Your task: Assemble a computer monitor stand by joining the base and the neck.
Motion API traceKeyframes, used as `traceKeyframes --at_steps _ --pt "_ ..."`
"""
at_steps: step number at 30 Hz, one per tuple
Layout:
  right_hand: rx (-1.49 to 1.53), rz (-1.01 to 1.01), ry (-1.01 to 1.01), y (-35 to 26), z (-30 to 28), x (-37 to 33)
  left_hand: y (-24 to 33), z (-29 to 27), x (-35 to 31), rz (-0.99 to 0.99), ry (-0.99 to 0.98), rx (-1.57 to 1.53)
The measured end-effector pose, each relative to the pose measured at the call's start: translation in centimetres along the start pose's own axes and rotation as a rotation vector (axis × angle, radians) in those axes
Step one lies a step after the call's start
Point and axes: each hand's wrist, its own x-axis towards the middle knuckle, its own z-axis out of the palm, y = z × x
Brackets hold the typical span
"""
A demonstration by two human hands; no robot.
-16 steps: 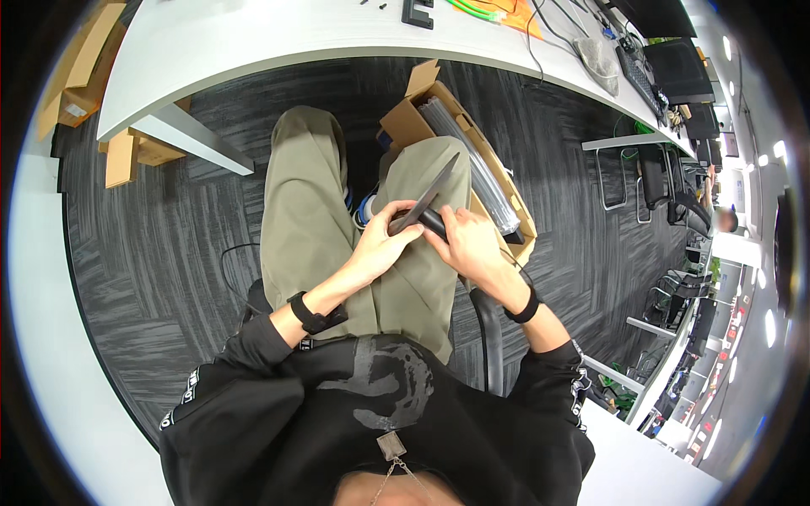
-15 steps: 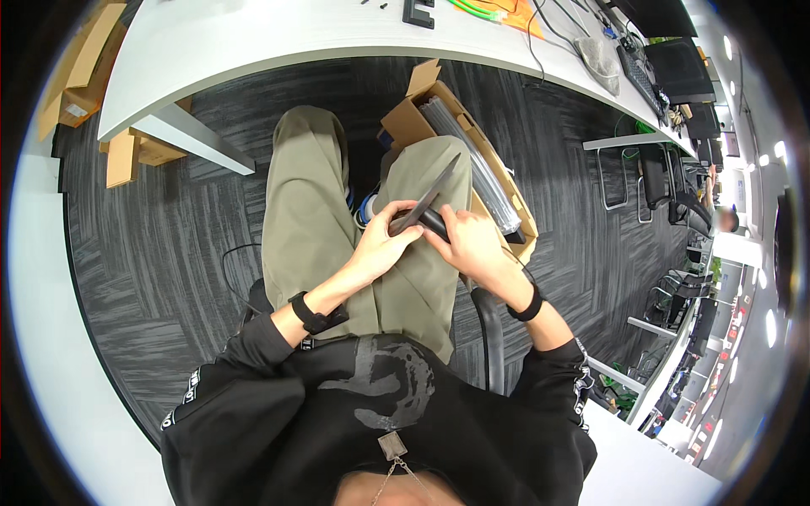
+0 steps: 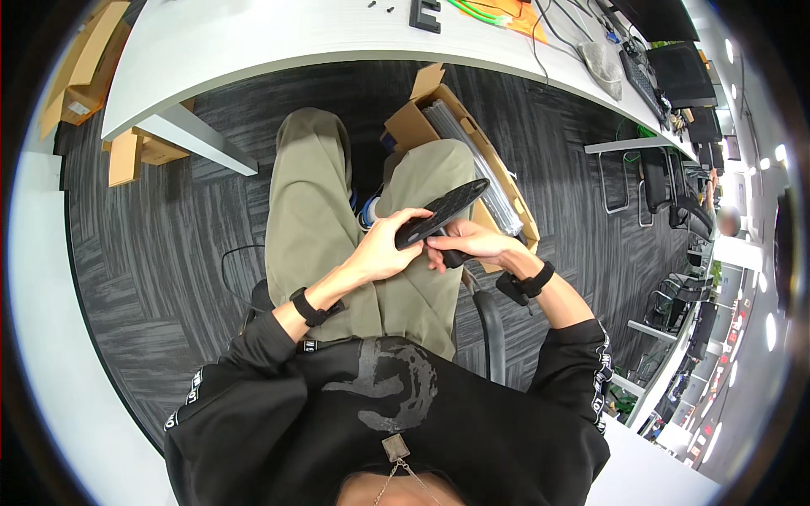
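Note:
Above my right knee I hold a flat, black, elongated plate (image 3: 450, 205) with a patterned upper face, tilted up toward the right. My left hand (image 3: 385, 249) grips its near end, the fingers over the edge. My right hand (image 3: 474, 239) is just below and right of the plate, its fingers closed on a black rounded handle-like piece (image 3: 456, 257). The plate partly hides where this piece meets it, so I cannot tell whether the two are joined.
A white table (image 3: 278, 38) stretches across the front, bearing a black bracket-shaped part (image 3: 424, 17), small screws, green cables (image 3: 477, 10) and a keyboard (image 3: 641, 76). An open cardboard box (image 3: 498, 169) of clear-wrapped pieces stands beside my right leg. A black chair armrest (image 3: 488, 329) is near my right elbow.
The plate has turned from nearly edge-on to show its broad patterned face. My right hand has rotated and moved slightly down and right, carrying the handle-like piece below the plate.

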Motion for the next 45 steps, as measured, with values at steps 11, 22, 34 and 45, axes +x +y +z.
traceKeyframes --at_steps 11,22,34,45 --pt "0.078 -0.015 0.189 -0.4 1.5 3.5 0.0 -5.4 1.8 0.091 -0.127 0.030" --pt "0.199 -0.090 0.326 -1.7 3.3 10.4 3.8 -7.3 4.2 -0.045 0.265 0.519" --pt "0.240 -0.051 0.492 -0.4 2.2 13.6 0.6 -7.3 9.3 0.098 0.265 0.857" --pt "0.185 -0.078 0.503 1.1 2.0 13.3 -0.4 -10.6 9.7 -0.225 -0.237 0.518"
